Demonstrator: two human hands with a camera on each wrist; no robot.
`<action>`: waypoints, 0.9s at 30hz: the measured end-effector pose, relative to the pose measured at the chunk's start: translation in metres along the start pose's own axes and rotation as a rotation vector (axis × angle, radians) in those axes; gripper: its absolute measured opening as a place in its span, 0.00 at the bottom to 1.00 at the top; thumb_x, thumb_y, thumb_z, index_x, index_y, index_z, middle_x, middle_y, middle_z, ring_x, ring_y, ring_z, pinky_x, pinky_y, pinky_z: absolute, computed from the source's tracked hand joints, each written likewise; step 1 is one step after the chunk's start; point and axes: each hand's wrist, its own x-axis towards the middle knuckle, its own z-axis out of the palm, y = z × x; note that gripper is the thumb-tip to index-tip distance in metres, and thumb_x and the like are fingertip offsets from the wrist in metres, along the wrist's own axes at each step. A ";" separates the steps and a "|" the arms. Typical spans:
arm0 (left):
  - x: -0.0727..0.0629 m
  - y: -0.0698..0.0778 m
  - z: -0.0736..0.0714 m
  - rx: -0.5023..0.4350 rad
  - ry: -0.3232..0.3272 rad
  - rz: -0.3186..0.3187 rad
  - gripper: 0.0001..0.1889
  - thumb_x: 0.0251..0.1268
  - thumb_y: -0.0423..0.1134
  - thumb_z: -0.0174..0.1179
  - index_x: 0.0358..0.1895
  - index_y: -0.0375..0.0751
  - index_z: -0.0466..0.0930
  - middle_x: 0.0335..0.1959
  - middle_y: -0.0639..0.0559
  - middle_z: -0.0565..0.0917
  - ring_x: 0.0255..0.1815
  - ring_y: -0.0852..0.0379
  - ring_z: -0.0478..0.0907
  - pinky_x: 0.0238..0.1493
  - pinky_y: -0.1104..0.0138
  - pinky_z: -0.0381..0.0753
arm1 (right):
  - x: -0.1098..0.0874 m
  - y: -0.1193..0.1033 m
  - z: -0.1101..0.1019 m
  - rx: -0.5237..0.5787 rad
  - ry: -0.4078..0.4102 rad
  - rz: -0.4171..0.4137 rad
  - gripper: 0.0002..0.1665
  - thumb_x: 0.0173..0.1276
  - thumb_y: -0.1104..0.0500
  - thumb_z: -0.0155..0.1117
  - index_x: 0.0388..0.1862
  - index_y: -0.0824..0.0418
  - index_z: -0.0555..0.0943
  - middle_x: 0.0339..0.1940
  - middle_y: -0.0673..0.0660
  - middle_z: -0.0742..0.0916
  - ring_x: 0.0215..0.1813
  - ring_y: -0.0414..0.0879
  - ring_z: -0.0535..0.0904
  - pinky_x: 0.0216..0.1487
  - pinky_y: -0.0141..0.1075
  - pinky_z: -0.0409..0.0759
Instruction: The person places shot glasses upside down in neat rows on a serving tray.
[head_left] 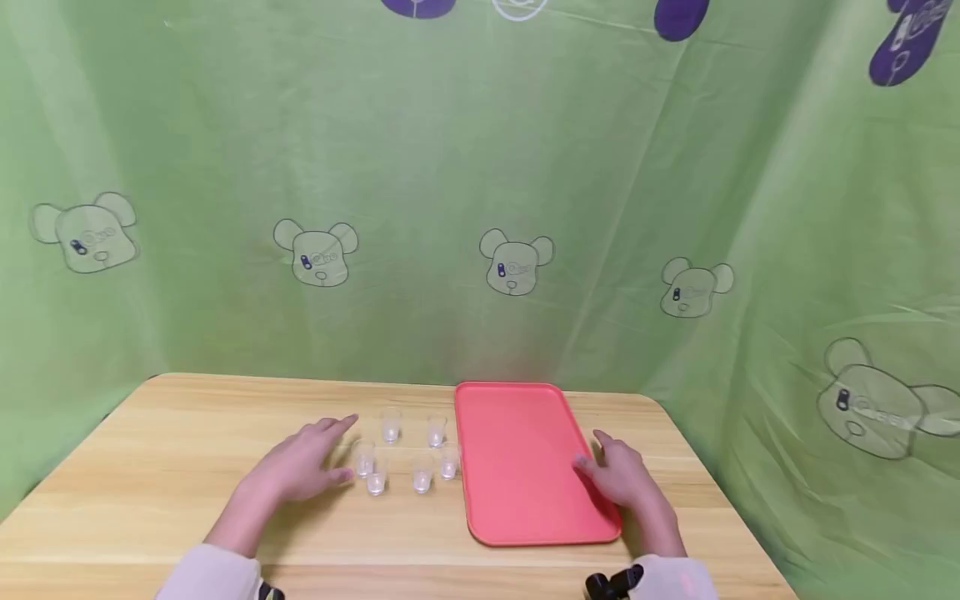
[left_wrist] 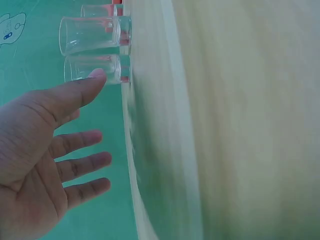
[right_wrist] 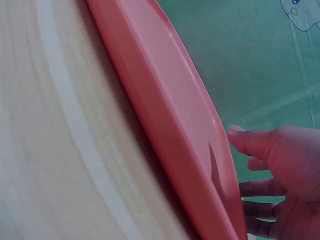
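Note:
Several small clear shot glasses (head_left: 422, 477) stand upright in a loose group on the wooden table. My left hand (head_left: 300, 462) hovers just left of them, thumb and fingers spread with nothing between them. In the left wrist view its thumb overlaps the nearest shot glass (left_wrist: 95, 61). A red rectangular tray (head_left: 525, 467) lies flat to the right of the glasses. At the tray's right edge is my right hand (head_left: 618, 473), its thumb over the rim and its fingers along the outer side. The right wrist view shows those fingers (right_wrist: 262, 187) extended, not curled round the rim.
The light wooden table (head_left: 187, 442) runs back to a green curtain (head_left: 420, 167) printed with bear heads, which also encloses both sides. Black straps (head_left: 615, 583) sit at both wrists, by the pale sleeves.

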 end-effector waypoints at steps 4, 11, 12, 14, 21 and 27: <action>0.003 0.001 0.002 -0.015 -0.002 0.003 0.44 0.61 0.47 0.73 0.78 0.39 0.63 0.71 0.29 0.70 0.70 0.28 0.68 0.67 0.35 0.67 | 0.000 0.003 0.003 0.035 0.013 -0.006 0.38 0.75 0.55 0.63 0.71 0.81 0.64 0.58 0.78 0.81 0.64 0.72 0.75 0.66 0.62 0.72; 0.012 0.001 0.007 -0.039 -0.015 0.026 0.41 0.61 0.46 0.73 0.75 0.36 0.66 0.70 0.29 0.71 0.71 0.29 0.68 0.69 0.37 0.65 | -0.003 0.007 0.003 0.114 0.046 0.006 0.31 0.72 0.62 0.66 0.68 0.77 0.70 0.42 0.64 0.85 0.45 0.55 0.81 0.49 0.49 0.81; 0.013 0.002 0.007 -0.044 -0.018 0.027 0.40 0.61 0.46 0.73 0.74 0.36 0.67 0.69 0.30 0.72 0.71 0.30 0.68 0.69 0.37 0.65 | -0.003 0.008 0.004 0.126 0.047 0.009 0.31 0.72 0.63 0.66 0.68 0.77 0.71 0.41 0.63 0.85 0.43 0.54 0.81 0.47 0.46 0.81; 0.015 0.002 0.008 -0.054 -0.020 0.030 0.39 0.60 0.45 0.73 0.73 0.34 0.68 0.67 0.30 0.74 0.69 0.31 0.70 0.69 0.37 0.66 | -0.004 0.008 0.005 0.146 0.048 0.013 0.29 0.71 0.65 0.66 0.67 0.76 0.72 0.39 0.60 0.85 0.41 0.52 0.80 0.44 0.42 0.79; 0.021 0.003 0.010 -0.107 -0.028 0.029 0.35 0.58 0.42 0.75 0.67 0.33 0.74 0.57 0.36 0.82 0.59 0.39 0.79 0.64 0.43 0.75 | -0.004 0.008 0.006 0.160 0.048 0.021 0.27 0.66 0.72 0.63 0.64 0.76 0.75 0.39 0.60 0.84 0.38 0.50 0.79 0.41 0.40 0.79; 0.028 0.003 0.013 -0.188 -0.057 0.035 0.26 0.59 0.39 0.74 0.60 0.35 0.79 0.46 0.49 0.84 0.47 0.52 0.81 0.56 0.50 0.81 | -0.005 0.012 0.006 0.191 0.060 0.030 0.26 0.64 0.73 0.63 0.63 0.75 0.77 0.40 0.61 0.84 0.38 0.50 0.79 0.41 0.39 0.79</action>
